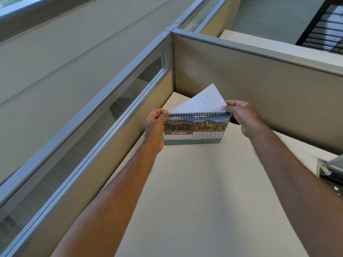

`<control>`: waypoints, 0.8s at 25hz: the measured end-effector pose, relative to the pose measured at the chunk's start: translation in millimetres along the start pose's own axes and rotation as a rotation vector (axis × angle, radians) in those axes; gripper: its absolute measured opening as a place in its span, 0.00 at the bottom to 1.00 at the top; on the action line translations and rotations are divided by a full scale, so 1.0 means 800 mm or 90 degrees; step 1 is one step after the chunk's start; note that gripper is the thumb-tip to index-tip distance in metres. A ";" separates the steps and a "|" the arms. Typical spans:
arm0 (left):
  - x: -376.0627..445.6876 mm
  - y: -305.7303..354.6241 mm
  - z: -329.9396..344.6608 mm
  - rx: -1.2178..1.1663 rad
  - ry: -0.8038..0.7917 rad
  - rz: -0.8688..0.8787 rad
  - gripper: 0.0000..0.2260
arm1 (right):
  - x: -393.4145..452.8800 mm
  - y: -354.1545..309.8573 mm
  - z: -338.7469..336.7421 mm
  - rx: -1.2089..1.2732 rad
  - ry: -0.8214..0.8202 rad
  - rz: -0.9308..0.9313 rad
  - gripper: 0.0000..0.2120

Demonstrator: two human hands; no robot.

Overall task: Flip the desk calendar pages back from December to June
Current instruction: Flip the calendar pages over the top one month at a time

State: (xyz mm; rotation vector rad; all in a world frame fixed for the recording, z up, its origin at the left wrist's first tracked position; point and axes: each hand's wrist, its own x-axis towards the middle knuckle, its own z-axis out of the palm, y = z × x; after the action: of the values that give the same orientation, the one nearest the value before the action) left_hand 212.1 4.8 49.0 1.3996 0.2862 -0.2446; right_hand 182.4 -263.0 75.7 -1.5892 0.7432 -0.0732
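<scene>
A spiral-bound desk calendar (194, 129) stands on the beige desk (204, 191) near the corner of the partitions. Its front page reads OCTOBER under a mountain and lake photo. My left hand (156, 125) grips the calendar's left edge at the spiral. My right hand (241, 115) pinches the corner of a white page (202, 102) that is lifted above the spiral and tilted toward the back. The calendar's back side is hidden.
Tan cubicle partitions (259, 86) close off the desk behind and on the left, with a glass strip (115, 108) along the left one. A grey metal object (330, 175) juts in at the right edge.
</scene>
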 end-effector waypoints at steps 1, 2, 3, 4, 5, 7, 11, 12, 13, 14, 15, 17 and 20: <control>0.000 0.000 0.000 -0.002 -0.001 0.001 0.04 | 0.000 0.000 -0.001 0.005 -0.003 -0.004 0.10; -0.001 0.000 0.001 -0.004 -0.001 0.003 0.04 | -0.001 0.000 -0.001 0.009 -0.007 -0.006 0.08; -0.001 0.000 0.001 -0.008 -0.001 0.004 0.04 | -0.002 0.000 -0.002 0.011 -0.008 -0.008 0.05; -0.001 0.000 0.001 -0.014 -0.003 0.007 0.03 | -0.003 0.000 -0.003 0.015 -0.007 -0.011 0.02; -0.001 0.000 0.001 -0.021 -0.007 0.010 0.03 | -0.005 0.000 -0.003 0.020 -0.004 -0.015 0.02; -0.001 0.000 0.001 -0.035 -0.014 0.010 0.02 | -0.008 0.000 -0.004 0.034 0.001 -0.024 0.03; 0.001 0.002 0.003 -0.041 0.003 0.008 0.06 | -0.013 0.001 -0.005 0.046 -0.004 -0.042 0.02; 0.001 0.003 0.003 -0.050 0.007 0.005 0.09 | -0.014 0.001 -0.006 0.047 -0.006 -0.047 0.02; 0.001 0.004 0.004 -0.062 0.009 -0.002 0.12 | -0.014 0.002 -0.007 0.052 -0.011 -0.052 0.02; 0.001 0.005 0.004 -0.072 0.005 -0.010 0.13 | -0.015 0.003 -0.009 0.060 -0.018 -0.058 0.03; 0.002 0.004 0.004 -0.069 -0.003 -0.014 0.13 | -0.016 0.004 -0.011 0.068 -0.024 -0.067 0.04; 0.003 0.002 0.003 -0.037 -0.020 -0.014 0.11 | -0.018 0.006 -0.014 0.070 -0.033 -0.086 0.05; 0.003 0.001 0.001 -0.037 -0.029 -0.014 0.04 | -0.021 0.012 -0.017 0.057 -0.049 -0.107 0.07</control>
State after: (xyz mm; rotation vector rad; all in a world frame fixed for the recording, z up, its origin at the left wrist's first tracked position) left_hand 214.5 4.2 49.5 1.3324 0.2686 -0.2840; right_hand 159.0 -266.0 75.6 -1.5568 0.5392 -0.1655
